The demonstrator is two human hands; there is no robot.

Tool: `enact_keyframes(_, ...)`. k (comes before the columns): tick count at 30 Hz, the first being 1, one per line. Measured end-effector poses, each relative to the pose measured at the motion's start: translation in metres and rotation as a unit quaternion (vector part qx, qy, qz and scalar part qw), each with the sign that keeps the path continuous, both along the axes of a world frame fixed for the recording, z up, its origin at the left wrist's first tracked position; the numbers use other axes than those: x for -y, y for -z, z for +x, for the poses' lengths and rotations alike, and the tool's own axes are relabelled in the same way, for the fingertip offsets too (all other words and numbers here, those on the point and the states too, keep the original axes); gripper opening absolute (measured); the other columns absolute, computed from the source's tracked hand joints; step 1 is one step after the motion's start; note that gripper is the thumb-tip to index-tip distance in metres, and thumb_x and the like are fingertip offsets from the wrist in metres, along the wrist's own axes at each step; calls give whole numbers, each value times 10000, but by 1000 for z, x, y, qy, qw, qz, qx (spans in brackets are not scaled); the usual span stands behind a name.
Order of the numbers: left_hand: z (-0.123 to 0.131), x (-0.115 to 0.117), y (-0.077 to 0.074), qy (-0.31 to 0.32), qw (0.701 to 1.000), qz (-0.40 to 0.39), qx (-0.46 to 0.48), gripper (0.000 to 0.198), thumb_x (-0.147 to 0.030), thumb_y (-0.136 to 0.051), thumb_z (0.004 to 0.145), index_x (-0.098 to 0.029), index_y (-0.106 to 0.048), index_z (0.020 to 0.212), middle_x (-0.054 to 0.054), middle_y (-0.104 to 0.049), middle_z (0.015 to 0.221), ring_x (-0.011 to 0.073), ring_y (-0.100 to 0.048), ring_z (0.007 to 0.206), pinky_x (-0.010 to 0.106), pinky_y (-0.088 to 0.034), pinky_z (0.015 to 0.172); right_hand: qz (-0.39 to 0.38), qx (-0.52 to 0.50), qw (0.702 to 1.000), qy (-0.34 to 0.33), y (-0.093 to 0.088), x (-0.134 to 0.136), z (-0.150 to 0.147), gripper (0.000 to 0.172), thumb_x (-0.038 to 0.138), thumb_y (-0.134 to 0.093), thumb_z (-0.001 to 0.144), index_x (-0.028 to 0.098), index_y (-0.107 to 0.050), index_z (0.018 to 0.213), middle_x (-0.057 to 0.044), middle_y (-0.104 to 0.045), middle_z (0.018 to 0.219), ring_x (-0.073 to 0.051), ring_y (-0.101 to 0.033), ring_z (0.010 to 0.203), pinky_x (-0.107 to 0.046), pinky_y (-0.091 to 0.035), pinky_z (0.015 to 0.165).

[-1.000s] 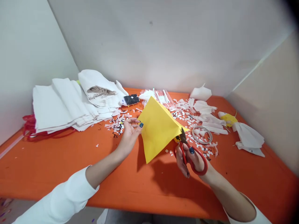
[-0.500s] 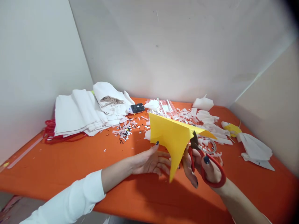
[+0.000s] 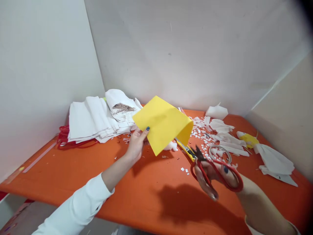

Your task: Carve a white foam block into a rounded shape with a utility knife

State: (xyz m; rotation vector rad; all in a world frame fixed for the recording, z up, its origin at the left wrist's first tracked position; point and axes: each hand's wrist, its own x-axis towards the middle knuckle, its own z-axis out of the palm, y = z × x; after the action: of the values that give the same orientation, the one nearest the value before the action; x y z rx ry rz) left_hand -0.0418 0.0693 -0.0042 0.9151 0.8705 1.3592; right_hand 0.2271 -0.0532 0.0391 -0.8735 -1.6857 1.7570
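My left hand [image 3: 137, 142] pinches the near left edge of a yellow sheet of paper [image 3: 162, 122], thumb on top and fingers behind. The sheet is raised above the table, and its right side curls downward. At the right, my right hand [image 3: 212, 174] has its fingers through the red handles of a pair of scissors [image 3: 201, 156]. The dark blades are slightly parted and point up and left, apart from the paper. Just beyond the blades lies a yellow utility knife [image 3: 186, 150], partly covered by the sheet and the scissors.
Folded white cloths [image 3: 90, 119] are piled at the back left over red cord [image 3: 64, 137]. White scraps [image 3: 201, 130] litter the orange table [image 3: 97, 176] behind a roll of tape [image 3: 221, 153]. A white cloth piece [image 3: 276, 160] and a yellow-and-white item [image 3: 248, 138] lie at the right.
My left hand has lifted the yellow paper up and left, turning it flatter, and now grips its edge. The scissors have come away from the paper, downward and right. The utility knife has come into view.
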Motion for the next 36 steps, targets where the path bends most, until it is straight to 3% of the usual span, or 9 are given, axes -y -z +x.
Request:
enact_keyframes(1, -7, -7, -1, -30, 999, 16, -22, 443, -382, -776, 702, -179, -612, 1059, 51, -749, 966, 153, -702, 690, 231, -543, 582, -27, 29, 998, -49, 2, -4, 10, 646, 835, -480, 701, 204, -551, 818, -11, -554, 598, -144, -505, 495, -276, -390, 494)
enact_keyframes(3, -18, -17, -2, -70, 995, 35, -66, 479, -417, -786, 671, -168, -608, 1040, 56, -751, 916, 147, -685, 607, 205, -500, 474, -3, 21, 999, -24, 8, -12, 26, 553, 755, -571, 721, 207, -529, 785, 6, -525, 606, -119, -449, 487, -265, -366, 490)
enact_keyframes(6, -21, -19, 0, -62, 989, 48, -126, 491, -466, -775, 662, -157, -607, 1005, 59, -747, 833, 152, -664, 547, 207, -468, 417, 116, -99, 966, 210, 22, -25, 29, 428, 638, -612, 772, 224, -506, 783, 16, -524, 657, -113, -437, 517, -255, -376, 505)
enact_keyframes(8, -15, -12, -1, -37, 983, 65, -167, 473, -488, -761, 669, -154, -616, 971, 59, -741, 795, 158, -658, 544, 223, -486, 430, 125, -79, 917, 371, 28, -32, 20, 333, 507, -698, 760, 242, -543, 889, 14, -567, 766, -110, -468, 559, -238, -396, 516)
enact_keyframes(10, -8, -3, -2, -16, 975, 87, -202, 443, -497, -753, 670, -154, -630, 921, 55, -733, 774, 162, -652, 555, 238, -501, 441, 123, -10, 890, 439, 30, -36, 9, 330, 415, -767, 710, 241, -591, 928, 16, -571, 772, -111, -463, 584, -228, -402, 525)
enact_keyframes(15, 4, 15, -4, 2, 962, 107, -249, 346, -489, -734, 683, -163, -629, 735, 19, -669, 617, 169, -625, 543, 266, -510, 481, 102, 16, 906, 410, 29, -33, -13, 257, 324, -811, 649, 221, -658, 829, 7, -590, 768, -136, -508, 665, -248, -456, 623)
enact_keyframes(20, 16, 21, -2, 34, 980, 138, -139, 510, -408, -779, 682, -206, -589, 1110, 91, -659, 1226, 232, -595, 1166, 333, -507, 943, 78, -54, 898, 429, 32, -30, -18, 225, 309, -810, 655, 222, -643, 779, 5, -638, 764, -150, -571, 682, -260, -484, 651)
enact_keyframes(26, 22, 30, 13, 219, 967, -124, -50, 557, -442, -765, 706, -139, -620, 1150, 176, -656, 1236, 314, -648, 1092, 433, -527, 939, 9, -19, 896, 444, 39, -36, -21, 328, 399, -816, 615, 197, -625, 788, -5, -662, 726, -156, -576, 646, -243, -461, 580)
enact_keyframes(36, 18, 30, 8, 95, 982, -166, 5, 436, -305, -786, 677, -146, -665, 1064, 131, -723, 1117, 279, -717, 923, 399, -594, 829, 94, 92, 941, 311, 62, -38, -13, 241, 397, -718, 752, 194, -661, 868, -1, -642, 801, -182, -591, 774, -256, -478, 685)
